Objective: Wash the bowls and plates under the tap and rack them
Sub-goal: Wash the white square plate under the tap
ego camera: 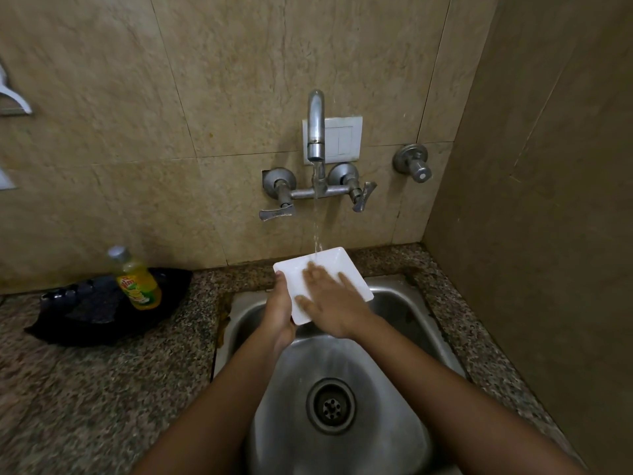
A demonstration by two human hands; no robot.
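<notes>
A white square plate [337, 265] is held tilted over the steel sink [397, 310], under the running stream from the wall tap [315, 126]. My left hand [281, 311] grips the plate's left edge from below, thumb on the rim. My right hand [330, 301] lies flat on the plate's face with fingers spread; its fingers are blurred. Water lands on the plate's far part, just beyond my right fingertips.
A yellow dish soap bottle [137, 281] lies on a black tray [102, 313] on the granite counter [102, 389] to the left. Two tap levers [277, 212] and a valve [412, 162] stick out of the tiled wall. A wall stands close on the right.
</notes>
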